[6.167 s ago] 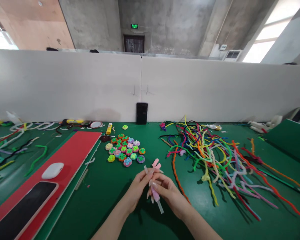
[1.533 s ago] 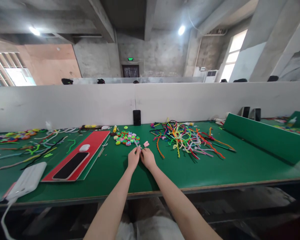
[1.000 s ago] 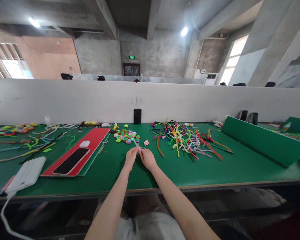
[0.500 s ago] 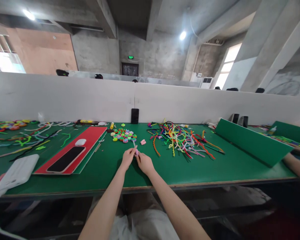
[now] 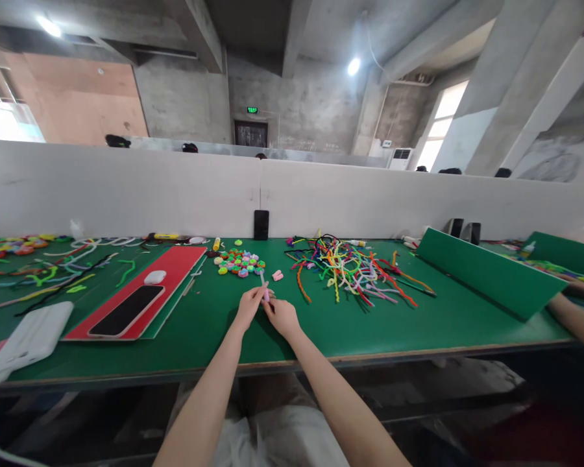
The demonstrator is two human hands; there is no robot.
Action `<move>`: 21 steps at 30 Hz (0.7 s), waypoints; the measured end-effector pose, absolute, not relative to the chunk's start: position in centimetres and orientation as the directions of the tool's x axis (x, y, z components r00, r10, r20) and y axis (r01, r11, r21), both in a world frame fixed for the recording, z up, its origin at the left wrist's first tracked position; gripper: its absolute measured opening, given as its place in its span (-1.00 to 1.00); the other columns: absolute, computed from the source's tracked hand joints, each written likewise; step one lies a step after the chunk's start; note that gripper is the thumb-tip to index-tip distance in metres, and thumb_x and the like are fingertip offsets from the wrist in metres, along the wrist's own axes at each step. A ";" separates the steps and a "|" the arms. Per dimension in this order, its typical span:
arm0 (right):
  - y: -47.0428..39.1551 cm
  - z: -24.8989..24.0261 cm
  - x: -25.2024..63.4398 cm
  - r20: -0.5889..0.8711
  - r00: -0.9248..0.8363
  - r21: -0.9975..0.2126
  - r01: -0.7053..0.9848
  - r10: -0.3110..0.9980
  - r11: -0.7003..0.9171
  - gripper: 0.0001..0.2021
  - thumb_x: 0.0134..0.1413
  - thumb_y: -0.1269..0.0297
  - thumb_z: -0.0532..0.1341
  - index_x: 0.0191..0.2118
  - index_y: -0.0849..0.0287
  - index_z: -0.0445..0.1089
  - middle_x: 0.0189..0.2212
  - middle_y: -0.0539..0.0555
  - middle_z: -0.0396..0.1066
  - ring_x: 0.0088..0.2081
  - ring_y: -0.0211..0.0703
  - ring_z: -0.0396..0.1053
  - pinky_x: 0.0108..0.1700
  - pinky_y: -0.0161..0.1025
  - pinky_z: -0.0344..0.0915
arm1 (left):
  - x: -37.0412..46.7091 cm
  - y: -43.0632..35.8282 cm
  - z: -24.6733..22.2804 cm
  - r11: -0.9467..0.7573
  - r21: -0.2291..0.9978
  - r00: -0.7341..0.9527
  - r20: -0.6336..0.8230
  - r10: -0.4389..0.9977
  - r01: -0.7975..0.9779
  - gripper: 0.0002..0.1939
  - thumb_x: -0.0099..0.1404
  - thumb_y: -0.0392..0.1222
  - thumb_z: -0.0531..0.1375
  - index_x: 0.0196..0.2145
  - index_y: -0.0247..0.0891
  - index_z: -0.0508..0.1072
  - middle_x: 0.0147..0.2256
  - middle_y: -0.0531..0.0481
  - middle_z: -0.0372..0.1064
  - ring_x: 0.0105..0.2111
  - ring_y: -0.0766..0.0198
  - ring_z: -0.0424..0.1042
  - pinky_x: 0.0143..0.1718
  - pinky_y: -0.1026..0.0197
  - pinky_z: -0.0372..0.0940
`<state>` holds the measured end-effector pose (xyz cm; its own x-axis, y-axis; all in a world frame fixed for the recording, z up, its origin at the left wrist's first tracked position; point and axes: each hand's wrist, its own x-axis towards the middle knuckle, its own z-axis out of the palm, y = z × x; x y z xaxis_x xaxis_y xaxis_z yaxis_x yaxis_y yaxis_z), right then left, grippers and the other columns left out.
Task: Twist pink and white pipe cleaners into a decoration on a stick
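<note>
My left hand (image 5: 248, 307) and my right hand (image 5: 283, 318) meet over the green table, fingers closed in a pinch. Between them is a small pink fuzzy piece (image 5: 266, 295), partly covered by the fingers, with a thin pale strip (image 5: 261, 277) sticking up from it. Just beyond my fingertips lies another pink fuzzy piece (image 5: 277, 275). A cluster of small colourful rounded pieces (image 5: 238, 261) sits behind my left hand. To the right spreads a tangled heap of colourful pipe cleaners (image 5: 350, 269).
On the left a red board (image 5: 180, 272) carries a phone (image 5: 127, 311) and a white case (image 5: 154, 277). Farther left is a white power bank (image 5: 33, 337) with a cable. A green divider (image 5: 486, 272) stands at right, beside another person's arm (image 5: 577, 321). A dark phone (image 5: 261, 225) leans against the white partition (image 5: 370, 201).
My fingers have shifted slightly around the pink piece, and more of it shows between them. The whole view has moved a little. Other things lie as before.
</note>
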<state>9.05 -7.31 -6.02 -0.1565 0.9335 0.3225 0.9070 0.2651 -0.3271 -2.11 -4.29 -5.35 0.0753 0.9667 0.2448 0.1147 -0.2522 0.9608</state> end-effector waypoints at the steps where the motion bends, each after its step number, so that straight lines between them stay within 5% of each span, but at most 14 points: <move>1: -7.3 -6.0 9.0 0.322 -0.159 -0.325 0.907 0.933 0.267 -0.66 0.18 0.18 -0.07 -0.33 0.17 0.41 -0.39 0.13 0.48 -0.38 -0.16 0.42 -0.42 -0.37 0.15 | -2.1 -4.3 -5.4 -0.245 0.963 0.078 0.238 0.968 0.110 -0.65 0.08 0.04 0.08 -0.40 -0.29 0.49 -0.39 -0.08 0.48 -0.34 0.16 0.44 -0.34 0.22 0.30; 7: -7.7 -5.8 9.1 0.335 -0.220 -0.305 0.895 0.916 0.327 -0.66 0.14 0.08 -0.04 -0.39 0.17 0.37 -0.45 0.09 0.46 -0.41 -0.18 0.41 -0.45 -0.39 0.13 | -2.6 -3.9 -5.8 -0.205 0.975 0.009 0.205 0.979 0.080 -0.60 0.06 0.10 0.08 -0.46 -0.30 0.47 -0.42 -0.10 0.48 -0.35 0.14 0.44 -0.43 0.25 0.29; 21: -7.6 -6.0 8.8 0.355 -0.286 -0.206 0.905 0.890 0.373 -0.71 0.20 0.24 -0.09 -0.31 0.22 0.33 -0.37 0.14 0.45 -0.36 -0.17 0.41 -0.39 -0.36 0.18 | -2.9 -3.2 -6.5 -0.157 0.987 -0.039 0.156 0.987 -0.018 -0.58 0.03 0.12 0.10 -0.46 -0.34 0.46 -0.48 -0.10 0.47 -0.42 0.18 0.44 -0.51 0.27 0.27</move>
<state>8.84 -7.56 -6.02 -0.2861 0.8902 0.3546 0.9049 0.3728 -0.2056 -2.86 -3.17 -6.52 -0.0394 0.9869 0.1565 -0.0176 -0.1573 0.9874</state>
